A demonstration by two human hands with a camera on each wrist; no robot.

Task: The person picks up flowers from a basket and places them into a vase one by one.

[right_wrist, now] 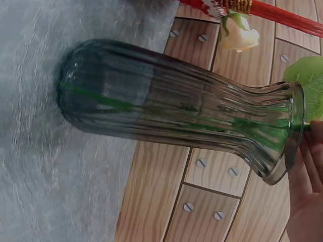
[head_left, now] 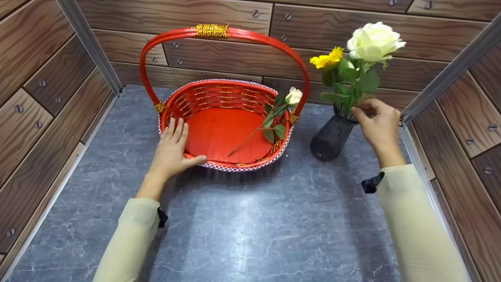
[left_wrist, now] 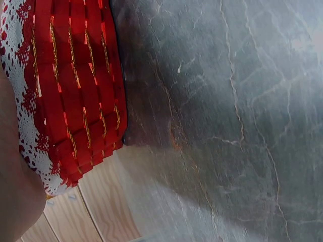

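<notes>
Wood-grain panels studded with screws wall in a grey marbled tabletop (head_left: 250, 219) in the head view, where a person in pale sleeves works with both hands. Left hand (head_left: 172, 150) lies with straight fingers over the near-left rim of a red basket (head_left: 225, 129), thumb stretched along the front edge. One white rose stem (head_left: 270, 121) lies inside the basket, to the right of that hand, its bloom against the far-right rim under the arched handle (head_left: 219, 33). Right hand (head_left: 375, 121) pinches flower stems at the mouth of a dark glass vase (head_left: 332, 137) standing just right of the basket; a large white rose (head_left: 373, 41) and a yellow flower (head_left: 328, 58) rise above its fingers.

Left wrist view: the basket's woven red wall (left_wrist: 75, 91) with gold threads and white lace trim fills the frame beside that hand, resting on the tabletop.

Right wrist view: the ribbed vase (right_wrist: 166, 108) shows green stems inside, fingertips (right_wrist: 308, 171) at its flared rim.
</notes>
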